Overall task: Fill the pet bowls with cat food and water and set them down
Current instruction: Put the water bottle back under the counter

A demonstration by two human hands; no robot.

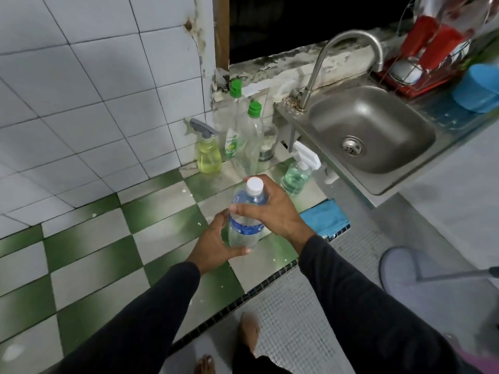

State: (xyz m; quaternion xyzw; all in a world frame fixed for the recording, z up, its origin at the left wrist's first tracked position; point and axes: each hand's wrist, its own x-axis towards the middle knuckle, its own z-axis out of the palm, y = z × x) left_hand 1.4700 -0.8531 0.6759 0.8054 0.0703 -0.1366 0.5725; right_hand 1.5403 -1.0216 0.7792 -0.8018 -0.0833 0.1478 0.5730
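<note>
A clear plastic water bottle (244,225) with a blue label and a white cap stands upright over the green-and-white checked counter (108,255). My left hand (216,244) grips its lower body from the left. My right hand (272,209) wraps round its shoulder just under the cap. No pet bowl shows in this view.
Against the tiled wall stand a yellow spray bottle (208,155), two green-capped bottles (252,136), a glass (268,143) and a green-liquid sprayer (297,176). A steel sink (372,130) with a tap lies to the right, a blue cloth (324,218) beside it. A dish rack (432,49) sits far right.
</note>
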